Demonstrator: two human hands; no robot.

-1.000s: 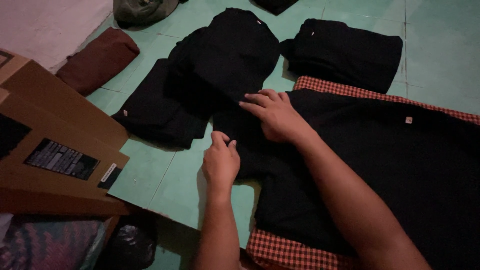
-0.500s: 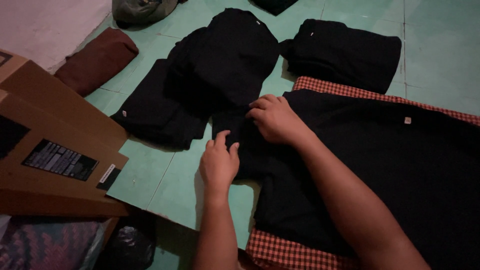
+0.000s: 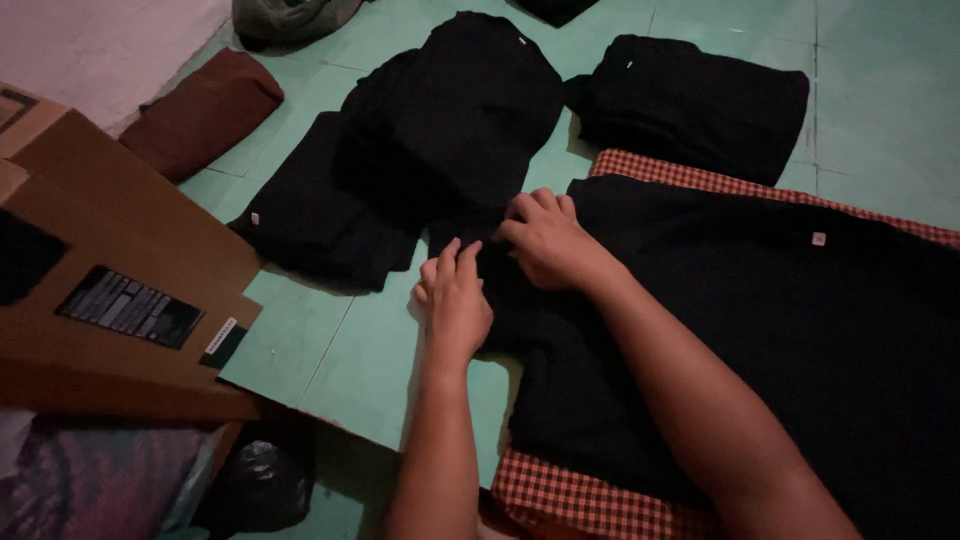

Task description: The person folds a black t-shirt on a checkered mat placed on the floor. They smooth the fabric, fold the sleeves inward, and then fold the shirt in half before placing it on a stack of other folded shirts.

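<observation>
Black shirt (image 3: pixel 760 330) flat on checkered cloth (image 3: pixel 590 500), sleeve toward folded pile (image 3: pixel 440 150). Left hand (image 3: pixel 455 300) flat, fingers extended; right hand (image 3: pixel 545 240) curled, possibly pinching sleeve.

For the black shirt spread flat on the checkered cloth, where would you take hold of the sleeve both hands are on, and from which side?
Probably at the sleeve's free end, coming from the green floor side. The black shirt lies flat, its sleeve pointing toward the folded black garments. The left hand and right hand already press there, and that edge looks loose enough to pinch and lift.
</observation>
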